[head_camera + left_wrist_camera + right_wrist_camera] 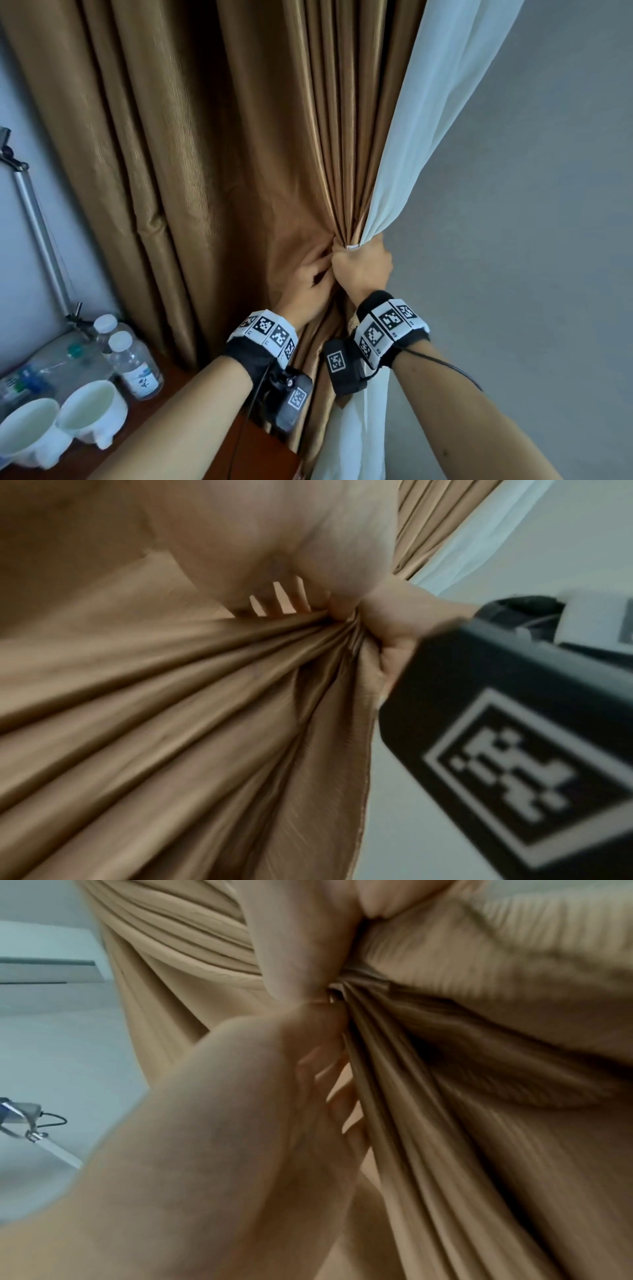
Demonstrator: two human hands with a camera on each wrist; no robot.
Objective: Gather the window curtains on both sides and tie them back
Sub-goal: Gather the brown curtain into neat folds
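Nearest the head camera: two bare forearms reaching forward and up, each banded at the wrist with black straps, white marker tiles and a small black camera block. Right hand (363, 266) closed in a tight fist round the gathered neck of the brown curtain (212, 144), with the white sheer curtain (435, 113) bunched into the same grip at its right side; a small white strip (352, 246) visible at the top of the fist, too small to identify. Left hand (310, 279) immediately left of the fist and touching it, fingers (320, 258) pushed into the brown folds and partly buried in cloth; grip there hard to read from the head view, though the right wrist view shows those fingers (337, 1104) curled against the pleats. Brown fabric fanning out above and below the pinch point, hanging against a grey wall (534, 240), sheer panel pulled diagonally up to the right and dropping straight below the right wrist.

Lower left, on a dark wooden surface (164, 421): two white cups (61, 428) side by side, two clear water bottles (132, 363) with white caps just behind them, more plastic-wrapped bottles (41, 370) further left. Slanting up from beside the bottles, a silver metal pole (41, 240) with a clamp at its foot.
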